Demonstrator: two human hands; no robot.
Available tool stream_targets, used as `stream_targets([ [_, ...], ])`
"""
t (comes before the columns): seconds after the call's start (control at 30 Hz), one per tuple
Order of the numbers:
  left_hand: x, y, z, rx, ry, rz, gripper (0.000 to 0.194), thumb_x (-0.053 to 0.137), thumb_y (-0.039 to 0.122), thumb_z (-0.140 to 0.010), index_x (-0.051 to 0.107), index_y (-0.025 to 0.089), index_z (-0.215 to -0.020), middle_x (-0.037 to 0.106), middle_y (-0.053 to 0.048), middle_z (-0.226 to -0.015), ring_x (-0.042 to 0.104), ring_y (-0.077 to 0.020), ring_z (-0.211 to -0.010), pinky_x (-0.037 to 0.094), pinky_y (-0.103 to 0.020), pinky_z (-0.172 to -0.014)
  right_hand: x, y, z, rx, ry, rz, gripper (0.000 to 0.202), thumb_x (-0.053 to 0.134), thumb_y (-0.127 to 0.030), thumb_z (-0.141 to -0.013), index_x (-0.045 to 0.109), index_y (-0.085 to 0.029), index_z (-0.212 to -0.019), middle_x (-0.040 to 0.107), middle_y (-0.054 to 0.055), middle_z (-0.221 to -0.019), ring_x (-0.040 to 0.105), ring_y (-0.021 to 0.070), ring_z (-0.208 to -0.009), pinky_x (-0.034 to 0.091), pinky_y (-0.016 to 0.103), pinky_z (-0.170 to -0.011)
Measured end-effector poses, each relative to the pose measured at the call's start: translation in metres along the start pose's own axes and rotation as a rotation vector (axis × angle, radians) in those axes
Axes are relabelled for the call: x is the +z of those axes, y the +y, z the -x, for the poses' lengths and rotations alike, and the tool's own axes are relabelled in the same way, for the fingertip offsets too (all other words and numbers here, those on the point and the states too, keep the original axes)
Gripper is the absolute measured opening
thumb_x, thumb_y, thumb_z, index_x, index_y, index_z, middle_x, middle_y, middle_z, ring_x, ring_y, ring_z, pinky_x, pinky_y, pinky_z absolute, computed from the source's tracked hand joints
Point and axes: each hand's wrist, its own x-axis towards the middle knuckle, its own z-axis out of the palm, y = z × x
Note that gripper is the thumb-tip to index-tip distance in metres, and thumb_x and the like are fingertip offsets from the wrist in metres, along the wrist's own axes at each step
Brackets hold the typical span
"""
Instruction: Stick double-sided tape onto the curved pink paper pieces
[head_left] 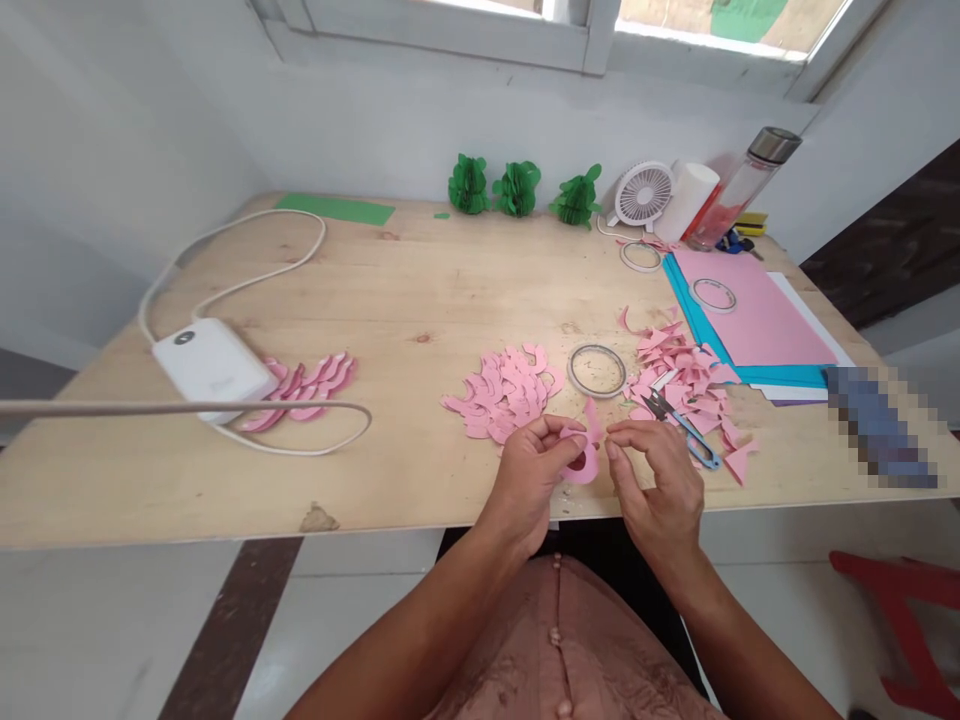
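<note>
My left hand (525, 475) pinches a curved pink paper piece (588, 470) between thumb and fingers, just above the table's front edge. Close to its right side, my right hand (664, 485) has thumb and forefinger pressed together; whatever is between them is too small to make out. Behind my left hand lies a heap of curved pink paper cutouts (504, 392). Thread snips with blue handles (699, 442) rest on pink paper scraps (679, 365), beyond my right hand. A narrow roll of tape (572, 374) lies flat between heap and scraps.
At left, a white box with a cable (214, 362) sits beside layered pink strips (322, 385). Green paper shapes (517, 188), a small fan (643, 195) and a bottle (739, 195) stand along the wall. Pink sheets (780, 315) lie at right.
</note>
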Motion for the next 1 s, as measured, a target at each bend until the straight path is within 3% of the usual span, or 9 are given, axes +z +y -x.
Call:
stream_targets([
  [0.33, 0.0036, 0.0016, 0.0019, -0.037, -0.010, 0.039, 0.024, 0.077, 0.019, -0.055, 0.060, 0.015, -0.071, 0.058, 0.003, -0.059, 0.048, -0.0068, -0.054, 0.037, -0.020, -0.056, 0.0076, 0.0038, 0.0049, -0.103, 0.040, 0.123, 0.014, 0.059, -0.010, -0.080, 0.059, -0.022, -0.088, 0.068, 0.007, -0.086, 0.061, 0.0219, -0.083, 0.043, 0.039, -0.076],
  [1.0, -0.0003, 0.0015, 0.0004, -0.038, -0.029, 0.056, 0.029, 0.079, 0.016, -0.052, 0.060, 0.016, -0.074, 0.063, 0.002, -0.063, 0.053, -0.0074, -0.057, 0.040, -0.019, -0.058, 0.0092, 0.0034, 0.0095, -0.038, -0.022, 0.022, 0.014, 0.057, -0.012, -0.081, 0.061, -0.020, -0.092, 0.067, 0.008, -0.089, 0.060, 0.0230, -0.085, 0.044, 0.041, -0.077],
])
